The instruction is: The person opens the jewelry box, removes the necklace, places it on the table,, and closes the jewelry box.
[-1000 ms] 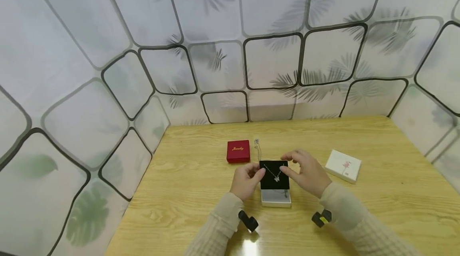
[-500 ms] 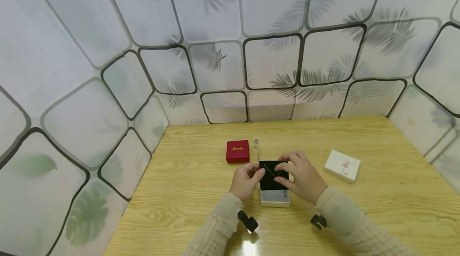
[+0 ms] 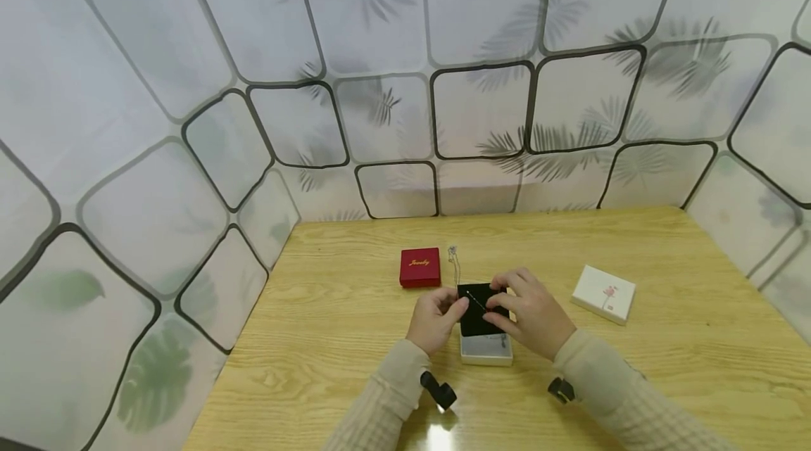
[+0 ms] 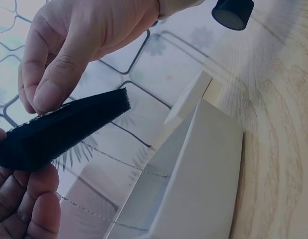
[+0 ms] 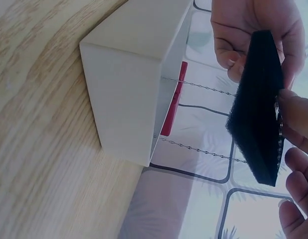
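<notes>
My left hand (image 3: 433, 319) grips a black foam jewelry pad (image 3: 474, 324) by its left edge, thumb on the face and fingers behind. A silver necklace (image 3: 476, 301) lies across that face; its butterfly pendant is hidden behind my right hand (image 3: 532, 314). The right thumb and index finger pinch at the necklace. Tilted up, the pad stands above an open white box (image 3: 486, 359). In the right wrist view, two strands of chain (image 5: 193, 148) run from the pad's back down into the box (image 5: 124, 94).
A closed red jewelry box (image 3: 419, 267) sits behind my left hand. Beside it another silver necklace (image 3: 455, 264) lies on the wooden table (image 3: 342, 338). A white lid (image 3: 604, 294) with a pink flower print rests to the right.
My right hand has moved left and down from the pad's right edge onto its face, covering the pendant. The left hand and pad have hardly moved.
</notes>
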### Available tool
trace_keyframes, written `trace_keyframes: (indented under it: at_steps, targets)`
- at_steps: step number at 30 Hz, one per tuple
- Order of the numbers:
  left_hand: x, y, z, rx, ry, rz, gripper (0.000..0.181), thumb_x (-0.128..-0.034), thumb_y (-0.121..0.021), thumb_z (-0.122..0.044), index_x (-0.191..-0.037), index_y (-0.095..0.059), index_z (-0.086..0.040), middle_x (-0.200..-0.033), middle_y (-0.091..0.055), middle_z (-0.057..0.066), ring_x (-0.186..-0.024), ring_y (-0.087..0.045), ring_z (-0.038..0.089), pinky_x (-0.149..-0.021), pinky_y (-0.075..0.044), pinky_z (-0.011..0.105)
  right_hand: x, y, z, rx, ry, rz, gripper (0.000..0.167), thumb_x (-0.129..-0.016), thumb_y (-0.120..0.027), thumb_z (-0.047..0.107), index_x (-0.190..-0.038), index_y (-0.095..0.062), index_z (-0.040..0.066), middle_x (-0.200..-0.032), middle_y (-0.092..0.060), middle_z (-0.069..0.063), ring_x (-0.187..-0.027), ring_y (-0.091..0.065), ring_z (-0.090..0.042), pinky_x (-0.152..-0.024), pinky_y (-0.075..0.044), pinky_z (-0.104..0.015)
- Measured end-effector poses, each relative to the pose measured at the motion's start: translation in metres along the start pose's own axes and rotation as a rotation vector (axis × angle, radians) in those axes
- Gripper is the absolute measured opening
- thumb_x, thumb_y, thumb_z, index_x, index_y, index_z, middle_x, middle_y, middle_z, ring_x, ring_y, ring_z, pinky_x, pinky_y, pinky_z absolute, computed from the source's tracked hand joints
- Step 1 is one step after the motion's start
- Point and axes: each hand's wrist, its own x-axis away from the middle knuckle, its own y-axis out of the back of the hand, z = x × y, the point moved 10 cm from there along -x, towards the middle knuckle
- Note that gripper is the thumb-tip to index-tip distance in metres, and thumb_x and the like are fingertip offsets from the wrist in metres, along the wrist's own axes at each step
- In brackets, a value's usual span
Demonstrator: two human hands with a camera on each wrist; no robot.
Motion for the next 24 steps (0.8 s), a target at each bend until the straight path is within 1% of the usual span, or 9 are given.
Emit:
trace_keyframes:
  at_steps: [4,6,9,11,13,15,18,24]
  targets:
    - [0.0002,-0.0001,0.0003,-0.012,0.001,-0.002,0.016,-0.0939,-0.060,-0.005,-0.097,-0.067,0.009,-0.084,-0.066,0.015,-0.070,-0.056,0.002,-0.066,-0.051,0.018,0.0010,-0.0002,0.0012,-0.003,0.018,-0.003,0.017,-0.074,-0.083,0.022,-0.081,-0.072,0.012,-0.103,-0.060,-0.008,-0.098,-0.053,-0.025,-0.085,-0.049,-0.039]
    - [0.0004,-0.0002,-0.0001,-0.013,-0.004,-0.003,0.016,-0.0939,-0.060,-0.005,-0.096,-0.066,0.010,-0.083,-0.066,0.015,-0.070,-0.056,0.002,-0.066,-0.051,0.019,0.0009,0.0000,0.0025,-0.006,0.033,-0.014,0.016,-0.074,-0.083,0.021,-0.080,-0.072,0.012,-0.100,-0.060,-0.007,-0.095,-0.053,-0.025,-0.083,-0.049,-0.039]
    - [0.0008,-0.0003,-0.0006,-0.019,-0.009,-0.003,0.016,-0.0939,-0.059,-0.004,-0.095,-0.066,0.010,-0.081,-0.065,0.013,-0.069,-0.056,0.002,-0.065,-0.051,0.019,0.0013,0.0000,0.0037,-0.003,0.044,-0.032,0.015,-0.072,-0.084,0.019,-0.078,-0.071,0.013,-0.090,-0.056,-0.003,-0.085,-0.049,-0.021,-0.073,-0.046,-0.034]
    - [0.0008,-0.0002,-0.0001,-0.022,-0.005,-0.005,0.016,-0.0939,-0.059,-0.004,-0.095,-0.065,0.010,-0.081,-0.065,0.012,-0.069,-0.055,0.002,-0.065,-0.051,0.019,0.0013,-0.0010,0.0035,0.002,0.034,-0.028,0.015,-0.071,-0.084,0.018,-0.078,-0.071,0.014,-0.082,-0.054,0.001,-0.077,-0.046,-0.016,-0.065,-0.043,-0.030]
    - [0.0006,-0.0002,0.0004,-0.024,0.000,-0.007,0.015,-0.0939,-0.060,-0.004,-0.095,-0.066,0.010,-0.081,-0.065,0.011,-0.070,-0.055,0.002,-0.066,-0.051,0.019,0.0013,-0.0020,0.0029,0.007,0.022,-0.020,0.015,-0.072,-0.083,0.017,-0.079,-0.070,0.015,-0.078,-0.055,0.004,-0.072,-0.045,-0.013,-0.060,-0.041,-0.027]
    - [0.0001,-0.0002,0.0008,-0.016,0.002,-0.009,0.015,-0.0941,-0.059,-0.004,-0.097,-0.066,0.010,-0.083,-0.066,0.013,-0.071,-0.056,0.003,-0.066,-0.051,0.019,0.0011,-0.0026,0.0023,0.013,0.009,-0.008,0.015,-0.073,-0.083,0.017,-0.079,-0.069,0.016,-0.076,-0.058,0.006,-0.068,-0.045,-0.010,-0.058,-0.041,-0.025]
    - [-0.0007,-0.0005,0.0021,0.004,0.005,-0.011,0.016,-0.0941,-0.059,-0.004,-0.099,-0.066,0.010,-0.085,-0.067,0.016,-0.072,-0.058,0.004,-0.068,-0.052,0.020,0.0008,-0.0021,0.0026,0.023,-0.002,-0.005,0.017,-0.072,-0.083,0.016,-0.080,-0.068,0.015,-0.078,-0.063,0.006,-0.067,-0.049,-0.009,-0.057,-0.043,-0.025]
    - [-0.0011,-0.0012,0.0061,0.034,0.009,-0.018,0.016,-0.0941,-0.059,-0.003,-0.100,-0.066,0.010,-0.087,-0.067,0.018,-0.073,-0.060,0.006,-0.068,-0.052,0.020,0.0022,-0.0019,0.0041,0.056,-0.006,-0.008,0.018,-0.071,-0.084,0.013,-0.081,-0.068,0.014,-0.078,-0.063,0.005,-0.067,-0.053,-0.009,-0.057,-0.048,-0.027]
